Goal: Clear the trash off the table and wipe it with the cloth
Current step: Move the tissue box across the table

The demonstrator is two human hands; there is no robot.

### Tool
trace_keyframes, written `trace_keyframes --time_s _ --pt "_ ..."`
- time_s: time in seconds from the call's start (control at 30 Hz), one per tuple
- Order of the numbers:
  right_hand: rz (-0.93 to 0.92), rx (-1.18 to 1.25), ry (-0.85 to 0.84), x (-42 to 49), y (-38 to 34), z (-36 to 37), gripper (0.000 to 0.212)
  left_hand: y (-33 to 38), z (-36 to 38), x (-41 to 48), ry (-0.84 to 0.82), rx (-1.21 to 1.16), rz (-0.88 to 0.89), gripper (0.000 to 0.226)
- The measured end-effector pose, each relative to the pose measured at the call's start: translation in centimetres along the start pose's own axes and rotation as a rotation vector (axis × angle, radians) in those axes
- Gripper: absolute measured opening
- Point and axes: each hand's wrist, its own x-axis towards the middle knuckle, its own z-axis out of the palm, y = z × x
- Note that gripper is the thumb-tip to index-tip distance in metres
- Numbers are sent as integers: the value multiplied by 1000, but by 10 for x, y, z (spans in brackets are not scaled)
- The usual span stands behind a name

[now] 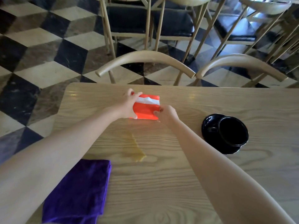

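You stand at a pale wood-grain table (pixel 178 183) over a chequered floor, chairs tucked in along the far edge. Your left hand (pixel 127 104) clasps the far-left side of the glossy orange tissue packet with the white strip (pixel 146 109), and your right hand (pixel 166 113) pinches its near-right corner, probably to steady it or draw a tissue. The yellowish spill (pixel 136 148) lies between packet and folded purple cloth (pixel 77 193), which waits untouched near you. A black cup on its saucer (pixel 226 133) sits to the right.
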Motion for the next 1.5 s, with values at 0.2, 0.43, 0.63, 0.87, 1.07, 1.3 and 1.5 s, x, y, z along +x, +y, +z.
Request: trace_keyframes --time_s 0.2,0.43,0.63,0.87,1.07,1.3,1.5 --pt "11 194 134 -25 1 -36 24 43 -20 -10 121 17 99 101" --pt "48 281 324 -81 45 -107 24 142 -17 -21 162 -14 236 100" --pt "135 279 428 -145 115 -150 26 239 22 -45 82 48 280 96" --pt "287 345 461 -195 198 -172 28 319 88 -83 7 67 262 91" --pt "426 508 376 -203 251 -152 35 333 146 -97 -88 78 190 92" --pt "383 456 266 -196 260 -132 34 306 170 -99 -158 -29 114 94" --pt "398 264 262 -185 252 -131 16 282 169 -107 -176 -130 180 93"
